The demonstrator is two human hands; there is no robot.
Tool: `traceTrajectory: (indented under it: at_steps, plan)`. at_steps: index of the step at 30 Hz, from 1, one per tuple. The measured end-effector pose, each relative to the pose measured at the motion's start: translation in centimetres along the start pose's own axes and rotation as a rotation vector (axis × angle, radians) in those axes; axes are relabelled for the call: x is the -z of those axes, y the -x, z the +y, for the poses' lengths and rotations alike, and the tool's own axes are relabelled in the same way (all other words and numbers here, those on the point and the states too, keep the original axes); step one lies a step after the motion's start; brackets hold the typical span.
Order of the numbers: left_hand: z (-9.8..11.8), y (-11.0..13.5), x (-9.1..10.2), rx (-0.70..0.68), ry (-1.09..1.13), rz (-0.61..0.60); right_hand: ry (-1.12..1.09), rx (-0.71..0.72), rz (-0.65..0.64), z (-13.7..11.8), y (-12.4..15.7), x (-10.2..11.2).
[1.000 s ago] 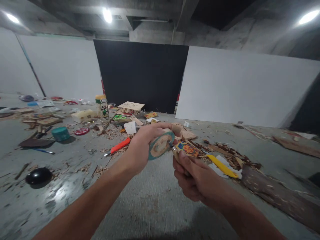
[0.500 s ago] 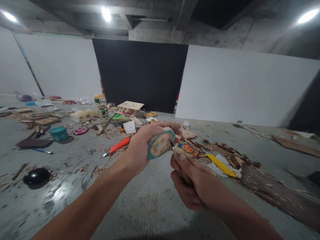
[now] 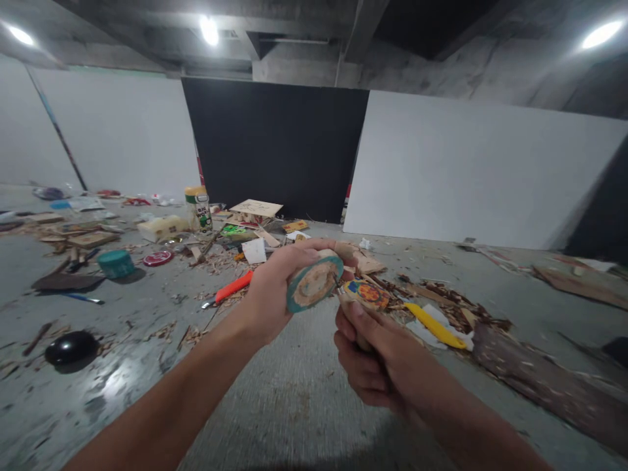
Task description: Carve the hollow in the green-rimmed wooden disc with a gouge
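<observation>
Held tilted toward me in my left hand [image 3: 267, 288] is an oval wooden piece [image 3: 314, 282] with a teal rim and a rough, bare-wood ring carved inside it. The fingers wrap around its far side; one fingertip has a tan covering. My right hand [image 3: 375, 350] is closed around the wooden handle of a carving tool [image 3: 347, 302]. Its thin metal tip is at the right edge of the wooden piece; whether it touches the wood I cannot tell. Just beyond the right hand lies a round piece painted blue, yellow and orange [image 3: 366, 293].
An orange utility knife [image 3: 234, 286] lies left of my hands, a yellow-handled tool [image 3: 436, 326] right. Nearby are a bark-covered log [image 3: 544, 379], a black dome-shaped object [image 3: 71, 347], a teal jar [image 3: 116, 263] and a yellow-lidded container [image 3: 198, 209]. Wood shavings litter the concrete floor.
The carving tool's tip has shifted slightly from the carved face to the right edge of the wooden piece. The wooden piece has tilted a little; both grips are unchanged.
</observation>
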State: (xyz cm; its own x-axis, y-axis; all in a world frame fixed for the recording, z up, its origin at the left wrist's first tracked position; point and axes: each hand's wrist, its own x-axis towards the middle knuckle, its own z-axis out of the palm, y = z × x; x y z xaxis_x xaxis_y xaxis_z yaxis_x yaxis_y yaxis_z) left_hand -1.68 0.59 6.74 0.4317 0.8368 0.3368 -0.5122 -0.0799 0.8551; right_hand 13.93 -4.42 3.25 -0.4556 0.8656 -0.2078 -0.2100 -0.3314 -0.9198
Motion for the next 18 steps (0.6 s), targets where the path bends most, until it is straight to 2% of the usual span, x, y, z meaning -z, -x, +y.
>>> traceTrajectory:
  at_steps: [6,10,15,18]
  plan:
    - [0.0,0.0,0.1,-0.013,-0.024,-0.042,0.025,0.023,-0.001,0.3,0.0,-0.3]
    - [0.2,-0.1,0.1,-0.002,-0.001,-0.023,0.088,0.054,0.018,0.7,-0.3,0.0]
    - [0.6,0.0,0.1,0.025,0.011,0.010,0.333,0.280,0.052,1.4,-0.6,0.7]
    - [0.7,0.0,0.0,0.019,-0.008,0.007,0.517,0.289,0.095,1.3,-0.6,0.9]
